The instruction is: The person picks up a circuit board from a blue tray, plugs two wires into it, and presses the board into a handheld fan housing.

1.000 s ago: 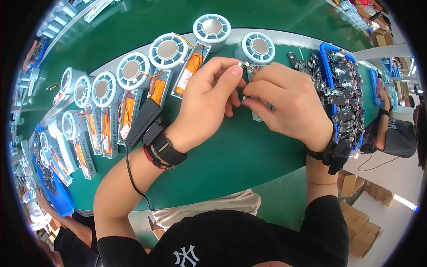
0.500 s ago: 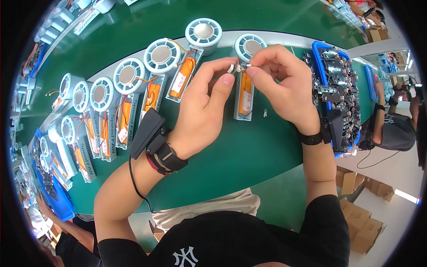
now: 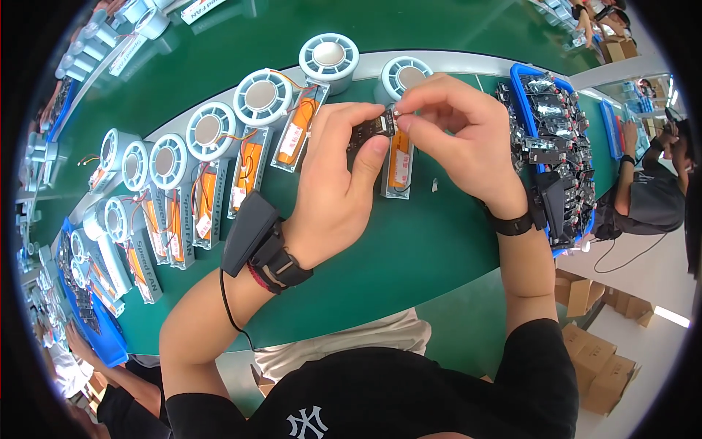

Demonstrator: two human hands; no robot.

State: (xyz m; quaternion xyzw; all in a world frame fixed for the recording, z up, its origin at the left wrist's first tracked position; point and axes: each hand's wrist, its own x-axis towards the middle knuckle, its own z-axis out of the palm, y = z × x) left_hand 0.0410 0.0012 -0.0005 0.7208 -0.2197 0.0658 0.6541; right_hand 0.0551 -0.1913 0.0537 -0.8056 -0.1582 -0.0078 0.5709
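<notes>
My left hand (image 3: 338, 179) pinches a small black circuit board (image 3: 373, 126) between thumb and fingers, its component side turned up. At the board's right end, my right hand (image 3: 462, 132) has thumb and index finger closed on a small white wire connector (image 3: 397, 114), mostly covered by the fingertips. Both hands are above a pale blue handheld fan (image 3: 404, 73) lying with its handle open toward me. An orange battery (image 3: 400, 162) with a white label sits in that handle, partly hidden by my hands.
Several similar fans (image 3: 261, 95) with open handles and loose wires line the left of the green table (image 3: 380, 271). A blue bin (image 3: 521, 95) heaped with circuit boards stands at the right. A white scrap (image 3: 435, 185) lies near the fan. Co-workers sit at both sides.
The circuit board in my left hand has turned so that its face now shows. My right fingertips have moved slightly left and down with the white connector, up to the board's end.
</notes>
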